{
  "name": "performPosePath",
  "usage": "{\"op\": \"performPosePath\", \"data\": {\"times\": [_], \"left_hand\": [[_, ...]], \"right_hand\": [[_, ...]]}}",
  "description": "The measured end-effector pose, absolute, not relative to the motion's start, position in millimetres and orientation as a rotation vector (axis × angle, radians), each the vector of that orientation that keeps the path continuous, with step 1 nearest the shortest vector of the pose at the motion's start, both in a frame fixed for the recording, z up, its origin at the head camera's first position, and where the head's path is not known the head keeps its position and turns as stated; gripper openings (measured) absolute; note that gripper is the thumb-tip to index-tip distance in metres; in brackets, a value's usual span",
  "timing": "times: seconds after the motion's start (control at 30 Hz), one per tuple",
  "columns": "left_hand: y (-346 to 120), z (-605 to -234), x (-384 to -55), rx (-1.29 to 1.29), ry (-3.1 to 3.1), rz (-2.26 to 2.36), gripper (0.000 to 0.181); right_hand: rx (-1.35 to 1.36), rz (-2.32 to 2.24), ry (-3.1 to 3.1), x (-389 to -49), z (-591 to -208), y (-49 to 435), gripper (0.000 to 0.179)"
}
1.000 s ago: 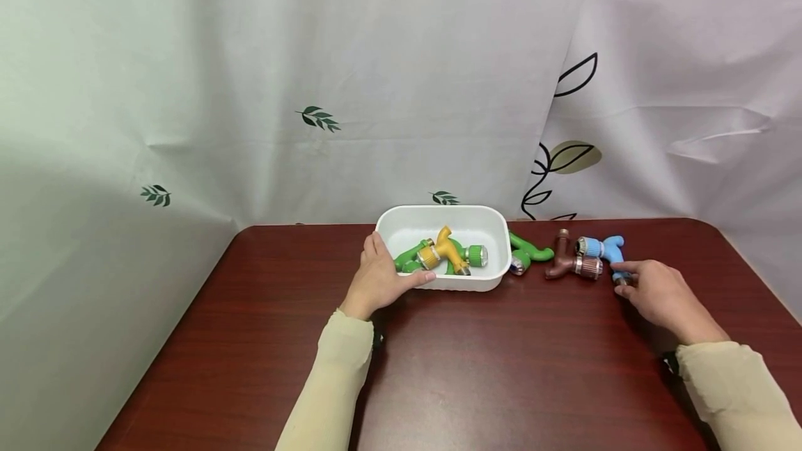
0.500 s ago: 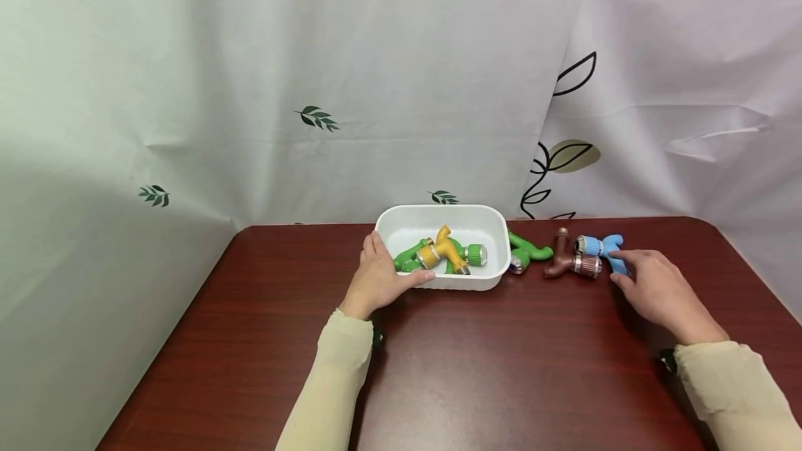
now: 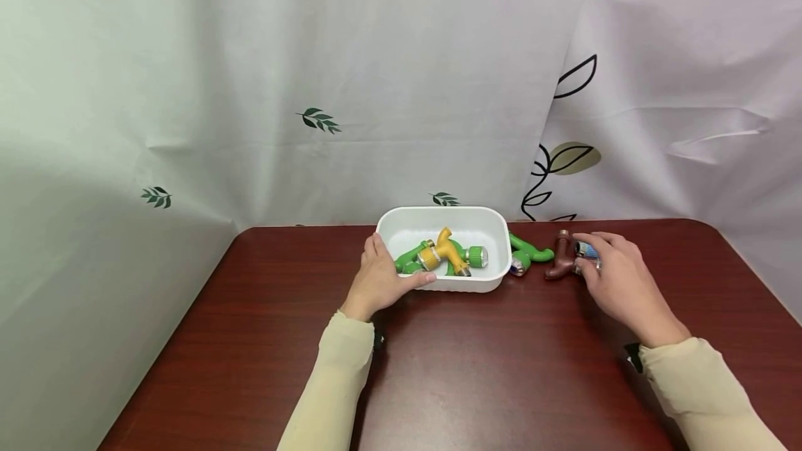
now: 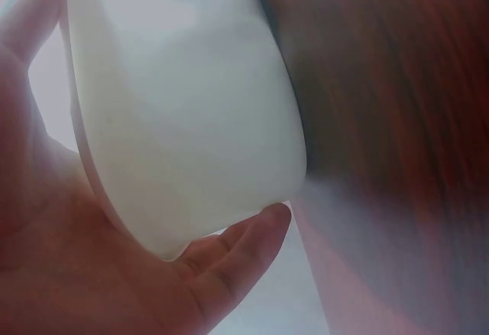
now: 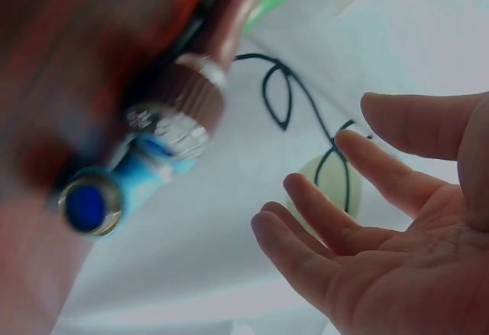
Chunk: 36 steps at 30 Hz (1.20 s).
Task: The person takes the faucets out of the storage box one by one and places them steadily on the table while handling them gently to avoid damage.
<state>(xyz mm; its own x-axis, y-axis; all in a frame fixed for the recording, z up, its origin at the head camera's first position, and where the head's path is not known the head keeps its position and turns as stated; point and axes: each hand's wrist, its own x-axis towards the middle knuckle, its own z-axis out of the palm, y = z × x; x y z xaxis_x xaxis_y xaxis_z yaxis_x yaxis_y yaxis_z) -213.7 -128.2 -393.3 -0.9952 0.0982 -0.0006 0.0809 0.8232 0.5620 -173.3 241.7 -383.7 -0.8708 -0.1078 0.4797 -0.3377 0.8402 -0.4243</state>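
Observation:
My left hand (image 3: 378,275) holds the left end of a white plastic tub (image 3: 466,284), thumb over the front rim. In the left wrist view its fingers curl around the tub wall (image 4: 191,121). Inside the tub lie a yellow tap (image 3: 447,249) and green taps (image 3: 476,256). My right hand (image 3: 617,280) hovers over the taps at the right, fingers loosely spread with nothing in them. Below it are a brown tap (image 3: 562,259) with a ribbed knob and a blue tap (image 5: 141,178), which the hand mostly hides in the head view.
Another green tap (image 3: 531,250) lies on the table between the tub and the brown tap. All stand along the far edge of the dark red wooden table (image 3: 476,367). A pale leaf-printed curtain (image 3: 388,89) hangs behind the table.
My right hand has left the blue tap, its fingers lifting and moving left over the brown tap. The left hand stays on the tub.

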Motion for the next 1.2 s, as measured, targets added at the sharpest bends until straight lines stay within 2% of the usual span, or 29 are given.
{"op": "performPosePath", "data": {"times": [0.67, 1.2], "left_hand": [[-129, -394, -214, 0.155, 2.981, 0.934, 0.137], [-129, -394, -215, 0.158, 2.981, 0.932, 0.137]], "right_hand": [[0.383, 0.781, -2.648, -171, -372, 187, 0.045], [0.509, 0.854, -2.679, -177, -376, 149, 0.039]]}}
